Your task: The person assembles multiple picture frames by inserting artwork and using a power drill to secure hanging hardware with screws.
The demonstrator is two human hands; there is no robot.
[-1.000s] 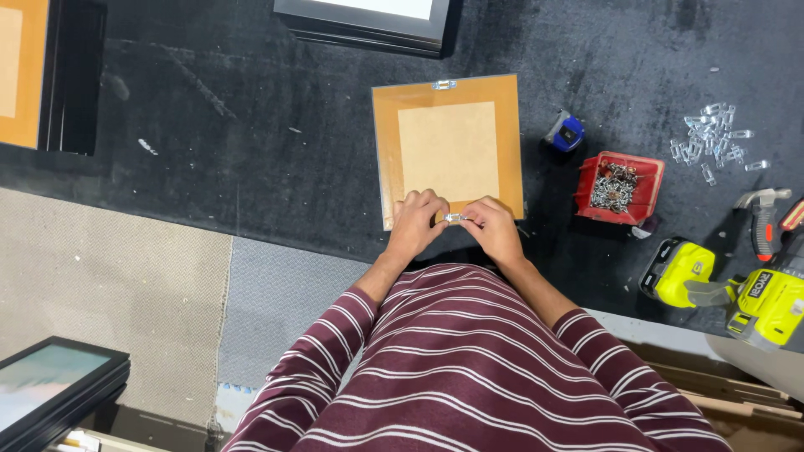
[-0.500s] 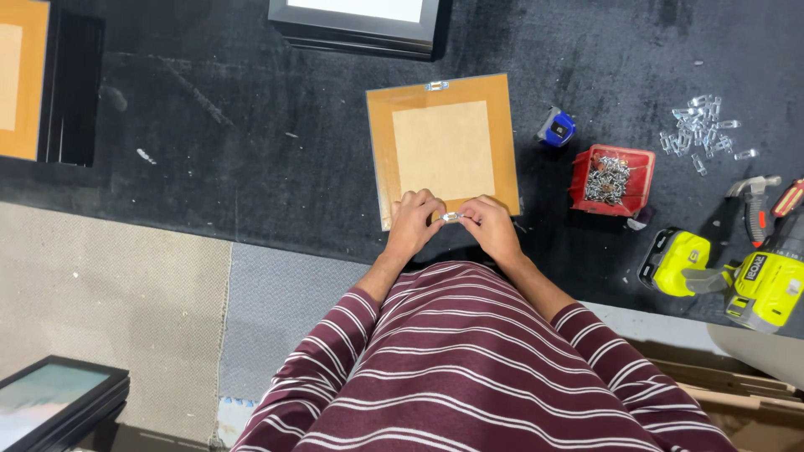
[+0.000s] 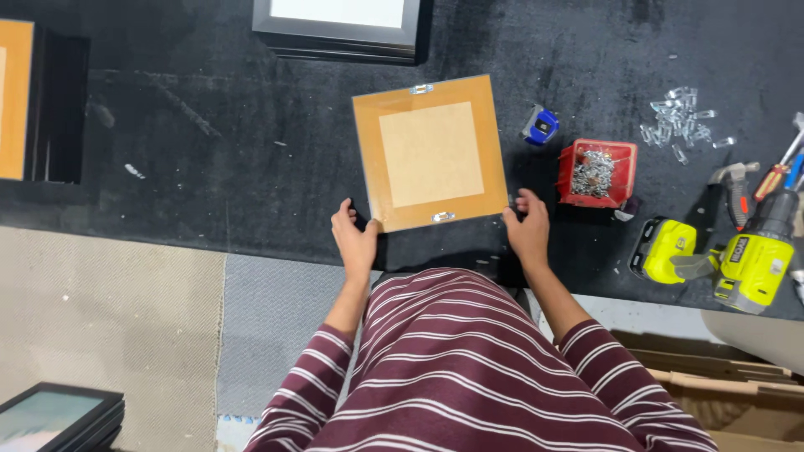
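A square picture frame [image 3: 430, 151] lies face down on the black table, its orange-brown backing up, with a small metal hanger at the far edge and another at the near edge. My left hand [image 3: 355, 238] grips the frame's near left corner. My right hand [image 3: 528, 230] grips its near right corner. Both arms are in maroon sleeves with white stripes.
A red bin of metal hardware [image 3: 596, 173] and a blue tape measure [image 3: 540, 125] lie right of the frame. Clear plastic pieces [image 3: 680, 121], a yellow-green drill [image 3: 745, 251] and hand tools [image 3: 775, 172] sit far right. Other frames [image 3: 339, 25] [image 3: 38, 100] [image 3: 59, 414] lie around.
My hands have left the middle of the frame's near edge, where they were together on the small hanger, and spread out to its two near corners.
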